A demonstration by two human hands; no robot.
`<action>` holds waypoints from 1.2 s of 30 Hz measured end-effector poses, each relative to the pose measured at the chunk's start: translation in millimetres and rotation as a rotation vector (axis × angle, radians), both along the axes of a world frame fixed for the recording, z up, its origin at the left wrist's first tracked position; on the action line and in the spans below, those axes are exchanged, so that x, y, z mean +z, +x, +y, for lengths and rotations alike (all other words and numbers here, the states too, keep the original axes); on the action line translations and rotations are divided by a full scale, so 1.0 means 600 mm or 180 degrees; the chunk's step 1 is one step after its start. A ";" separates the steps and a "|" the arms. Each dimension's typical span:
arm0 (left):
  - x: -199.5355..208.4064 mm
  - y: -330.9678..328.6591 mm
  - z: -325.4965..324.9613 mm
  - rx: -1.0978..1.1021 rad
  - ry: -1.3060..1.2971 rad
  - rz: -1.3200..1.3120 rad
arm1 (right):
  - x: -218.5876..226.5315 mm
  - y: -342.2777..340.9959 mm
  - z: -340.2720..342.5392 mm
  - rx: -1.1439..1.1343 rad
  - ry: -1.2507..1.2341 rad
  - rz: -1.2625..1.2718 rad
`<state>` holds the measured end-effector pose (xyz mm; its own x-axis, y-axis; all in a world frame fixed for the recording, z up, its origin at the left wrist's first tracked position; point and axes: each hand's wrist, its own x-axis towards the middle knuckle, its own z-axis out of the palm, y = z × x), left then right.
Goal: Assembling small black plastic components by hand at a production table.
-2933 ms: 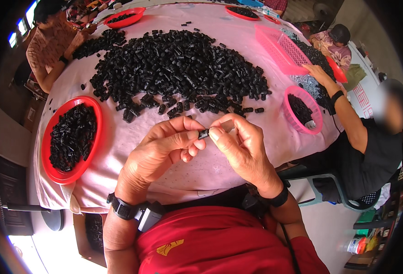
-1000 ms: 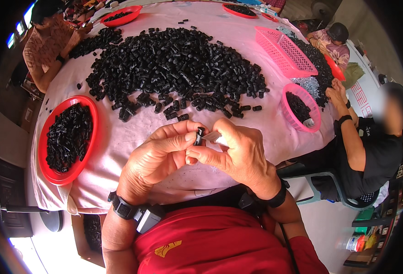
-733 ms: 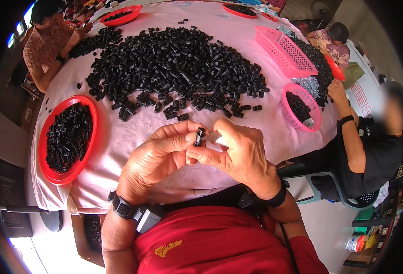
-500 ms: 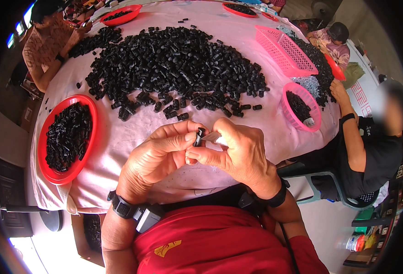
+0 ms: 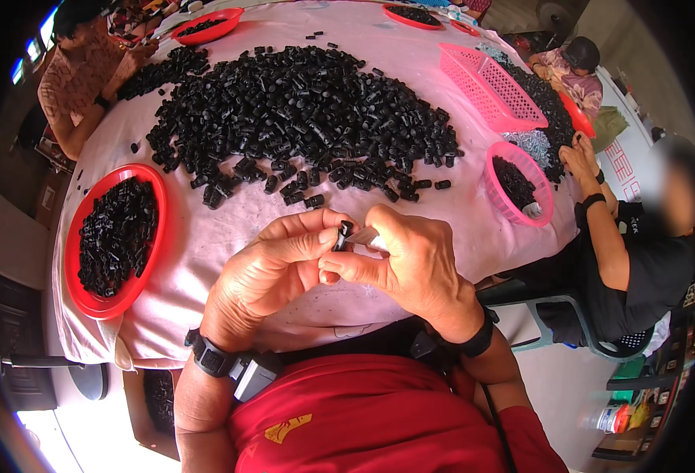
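Note:
Between the thumb and fingers of my left hand [image 5: 280,248] is a small black cylindrical plastic piece [image 5: 344,230], held upright with a light patch at its side. My right hand [image 5: 418,256] is closed around a thin, flat, pale blade-like tool [image 5: 368,238]. Its narrow end meets the black piece, or lies very close to it; the rest is hidden in my fingers. Just beyond my hands spreads a large heap of similar black pieces [image 5: 300,110]. Both hands are above the near part of the pink cloth.
A red basin [image 5: 163,229] of black parts stands on the left. To the right are a round pink basket [image 5: 548,206] and a rectangular pink basket [image 5: 473,87]. A co-worker in black [image 5: 647,260] sits at the right; another person [image 5: 75,87] works at the far left.
My hands and the black piece stay almost in place. At the right, the co-worker's hands have shifted on the table edge, and both now show close together.

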<state>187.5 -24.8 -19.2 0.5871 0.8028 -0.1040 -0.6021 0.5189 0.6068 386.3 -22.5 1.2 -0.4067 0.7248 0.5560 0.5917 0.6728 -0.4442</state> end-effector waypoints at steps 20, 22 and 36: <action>0.010 -0.008 0.005 0.0032 0.0094 -0.0083 | 0.010 0.002 -0.003 0.0804 -0.0602 0.0849; 0.011 -0.006 0.006 0.0043 0.0152 -0.0146 | 0.010 0.000 -0.004 0.0606 -0.0420 0.0932; 0.010 0.002 0.001 0.0397 0.0611 0.0286 | 0.004 -0.012 -0.008 0.0364 0.0033 0.0802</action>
<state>188.9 -24.0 -13.0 0.4776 0.8785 0.0102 -0.5935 0.3140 0.7411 379.3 -27.2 3.9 -0.3335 0.6760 0.6571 0.3835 0.7340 -0.5605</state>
